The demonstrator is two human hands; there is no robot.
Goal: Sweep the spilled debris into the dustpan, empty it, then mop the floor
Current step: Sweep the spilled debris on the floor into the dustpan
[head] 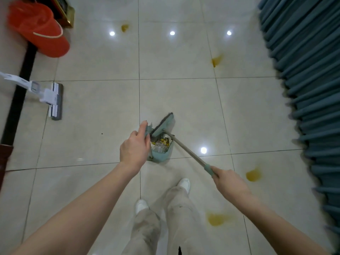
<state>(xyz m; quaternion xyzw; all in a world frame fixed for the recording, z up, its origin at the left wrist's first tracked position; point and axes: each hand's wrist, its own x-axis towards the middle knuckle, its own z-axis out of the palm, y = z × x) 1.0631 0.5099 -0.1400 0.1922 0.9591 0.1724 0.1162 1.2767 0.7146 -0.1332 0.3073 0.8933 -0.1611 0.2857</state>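
A teal dustpan (162, 156) stands on the tiled floor just ahead of my feet, with yellow peels and clear wrappers (161, 143) inside it. My left hand (135, 147) grips the dustpan's upright handle from the left. My right hand (227, 181) holds the teal grip of a broom stick; the teal broom head (164, 125) rests at the dustpan's mouth.
Yellow-brown stains mark the floor (218, 219), (253, 174), (217, 60), (125, 27). A white flat mop (55, 101) lies at the left, with a red bucket (38, 28) behind it. Teal curtains (312, 89) hang along the right. My white shoes (184, 184) are just behind the dustpan.
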